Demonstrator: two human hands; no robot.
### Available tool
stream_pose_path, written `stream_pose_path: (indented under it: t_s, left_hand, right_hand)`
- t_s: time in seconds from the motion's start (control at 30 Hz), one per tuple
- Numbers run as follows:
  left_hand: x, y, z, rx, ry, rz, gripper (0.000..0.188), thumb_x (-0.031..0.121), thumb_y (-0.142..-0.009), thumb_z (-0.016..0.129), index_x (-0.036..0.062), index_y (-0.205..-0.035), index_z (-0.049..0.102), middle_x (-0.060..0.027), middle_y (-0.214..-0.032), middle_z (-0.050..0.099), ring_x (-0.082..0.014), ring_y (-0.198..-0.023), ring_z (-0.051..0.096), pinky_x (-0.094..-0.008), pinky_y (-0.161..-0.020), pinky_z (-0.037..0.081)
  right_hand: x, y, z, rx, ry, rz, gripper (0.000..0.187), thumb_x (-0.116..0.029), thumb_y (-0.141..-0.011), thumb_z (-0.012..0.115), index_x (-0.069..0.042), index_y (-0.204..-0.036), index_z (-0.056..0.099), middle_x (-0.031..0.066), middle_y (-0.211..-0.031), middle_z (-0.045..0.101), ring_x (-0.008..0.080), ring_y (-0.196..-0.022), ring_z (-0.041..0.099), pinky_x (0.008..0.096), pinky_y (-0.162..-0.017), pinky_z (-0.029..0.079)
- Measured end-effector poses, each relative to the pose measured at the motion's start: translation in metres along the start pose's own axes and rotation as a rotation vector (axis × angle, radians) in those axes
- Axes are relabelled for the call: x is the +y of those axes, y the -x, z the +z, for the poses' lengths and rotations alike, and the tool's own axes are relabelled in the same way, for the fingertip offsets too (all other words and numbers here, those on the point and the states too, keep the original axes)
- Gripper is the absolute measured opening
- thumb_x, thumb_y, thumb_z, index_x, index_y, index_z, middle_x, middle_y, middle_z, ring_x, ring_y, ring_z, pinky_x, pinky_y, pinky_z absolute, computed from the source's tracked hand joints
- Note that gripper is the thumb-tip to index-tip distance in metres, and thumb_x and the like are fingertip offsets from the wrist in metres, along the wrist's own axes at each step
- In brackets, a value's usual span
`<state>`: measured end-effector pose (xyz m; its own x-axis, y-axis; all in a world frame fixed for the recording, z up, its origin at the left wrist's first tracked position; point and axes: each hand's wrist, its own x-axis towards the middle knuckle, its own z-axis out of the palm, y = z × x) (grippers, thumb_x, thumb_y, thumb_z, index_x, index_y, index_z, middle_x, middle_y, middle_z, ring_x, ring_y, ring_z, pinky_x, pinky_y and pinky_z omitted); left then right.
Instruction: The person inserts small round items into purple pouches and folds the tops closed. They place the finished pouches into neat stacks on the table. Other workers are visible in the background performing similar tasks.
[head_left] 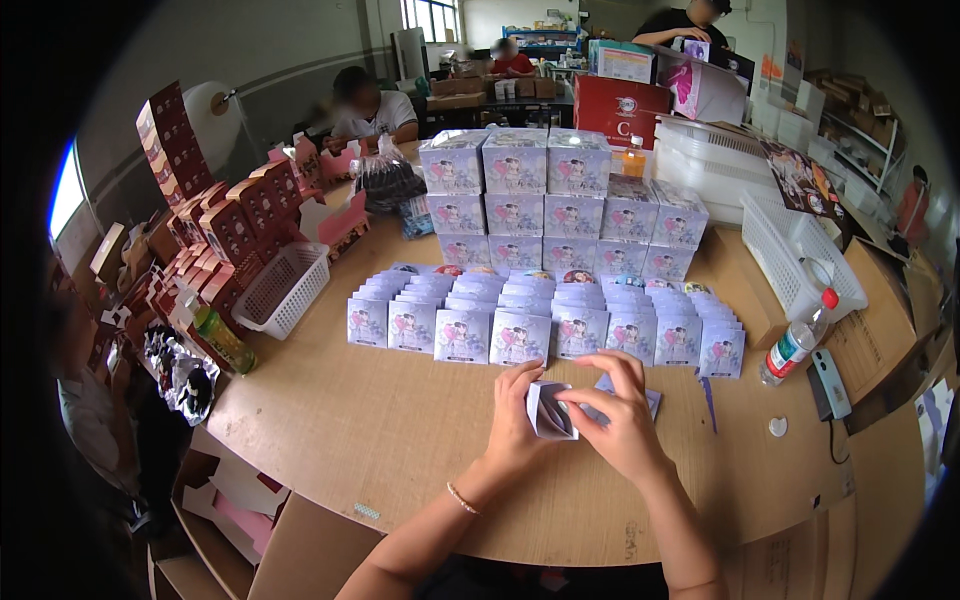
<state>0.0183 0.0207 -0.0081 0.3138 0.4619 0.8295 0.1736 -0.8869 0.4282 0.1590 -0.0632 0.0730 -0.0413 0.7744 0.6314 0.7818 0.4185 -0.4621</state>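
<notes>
My left hand [512, 425] is closed around a small lilac paper packet [547, 424], its open mouth facing up toward me. My right hand [620, 420] reaches over from the right, thumb and forefinger pinched at that mouth. What the pinch holds, if anything, is too small to make out. Partly behind the right hand, a flat lilac packet [653, 402] lies on the table. Just beyond both hands stand rows of similar packets [520, 338] with a printed picture, several with round colourful tops poking out.
Stacked lilac boxes [515, 215] rise behind the rows. A red-capped bottle [799, 340] and a white power strip [830, 383] sit at right. At left are a white basket [285, 292], a green bottle [222, 340] and red boxes [250, 220]. Other people work farther back.
</notes>
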Motion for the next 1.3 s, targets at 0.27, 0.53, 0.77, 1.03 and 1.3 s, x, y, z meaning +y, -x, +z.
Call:
stream_pose_path:
  t_s: [0.27,0.53,0.77,1.03,1.3]
  left_hand:
    - [0.007,-0.005,0.001,-0.056,-0.073,-0.086,0.093,0.016,-0.052,0.086,0.0019,-0.129,0.034,-0.0178,-0.129,0.042,-0.037,-0.112,0.044,-0.0459,-0.093,0.039]
    - [0.007,-0.007,0.0,0.032,-0.257,-0.335,0.095,0.024,-0.049,0.09,0.0024,-0.126,0.037,-0.0139,-0.116,0.048,-0.0338,-0.106,0.046,-0.0427,-0.088,0.042]
    - [0.006,-0.007,0.001,0.071,-0.197,-0.358,0.098,0.023,-0.049,0.09,0.0021,-0.128,0.036,-0.0136,-0.121,0.046,-0.0334,-0.108,0.045,-0.0421,-0.091,0.042]
    - [0.011,-0.008,-0.001,0.068,-0.231,-0.345,0.097,0.032,-0.055,0.088,0.0017,-0.13,0.034,-0.0139,-0.121,0.047,-0.0333,-0.106,0.046,-0.0413,-0.088,0.042]
    - [0.008,-0.003,0.001,0.052,-0.191,-0.399,0.096,0.025,-0.054,0.085,0.0009,-0.131,0.033,-0.0159,-0.123,0.046,-0.0342,-0.106,0.046,-0.0414,-0.087,0.043]
  right_hand:
    - [0.006,-0.025,-0.008,-0.465,0.167,0.027,0.018,-0.019,-0.079,0.065,-0.002,-0.077,0.07,0.0148,-0.125,0.054,0.0372,-0.125,0.037,0.0458,-0.105,0.03]
    - [0.018,-0.041,-0.017,-0.187,-0.172,0.226,0.014,-0.011,-0.079,0.063,0.001,-0.085,0.063,0.0123,-0.107,0.064,0.0312,-0.101,0.058,0.0366,-0.089,0.044]
    - [0.02,-0.045,-0.024,-0.217,-0.488,0.322,0.013,-0.004,-0.082,0.06,0.007,-0.089,0.06,0.0123,-0.095,0.063,0.0213,-0.088,0.06,0.0303,-0.08,0.046]
    - [-0.005,-0.037,-0.004,-0.206,-0.066,0.334,0.013,-0.011,-0.084,0.059,0.001,-0.086,0.055,0.0149,-0.089,0.062,0.0309,-0.082,0.061,0.0378,-0.071,0.048]
    - [-0.008,-0.036,0.011,-0.128,0.004,0.028,0.009,-0.007,-0.085,0.06,0.0,-0.088,0.054,0.0134,-0.083,0.061,0.0311,-0.077,0.06,0.0396,-0.068,0.047]
